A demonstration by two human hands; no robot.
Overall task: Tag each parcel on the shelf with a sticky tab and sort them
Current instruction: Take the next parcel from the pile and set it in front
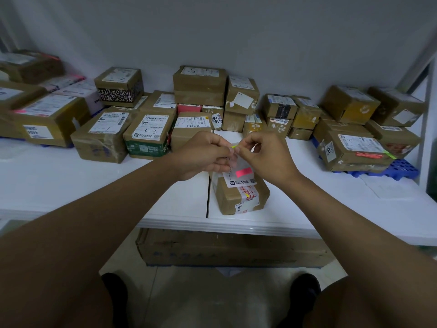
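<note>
Between the two hands, above the near edge of the white shelf, a yellow-green sticky tab is being peeled from a clear backing sheet. The left hand has its fingers curled round the sheet and pinches its upper edge; the right hand pinches the tab's free end between thumb and forefinger, the other fingers loosely bent. Just below them lies a small brown parcel, alone at the front of the shelf, with a white label and a pink tab already on its top face.

To do this step well, she or he would likely draw the tab off slowly and flat, keeping the adhesive end from folding onto itself or the fingertip, then press it onto a bare part of the parcel so it stands out past an edge.

Further back, rows of taped parcels line the wall. One at the right shows a similar green tab and rests on a blue pallet. A large flat carton sits under the shelf.
</note>
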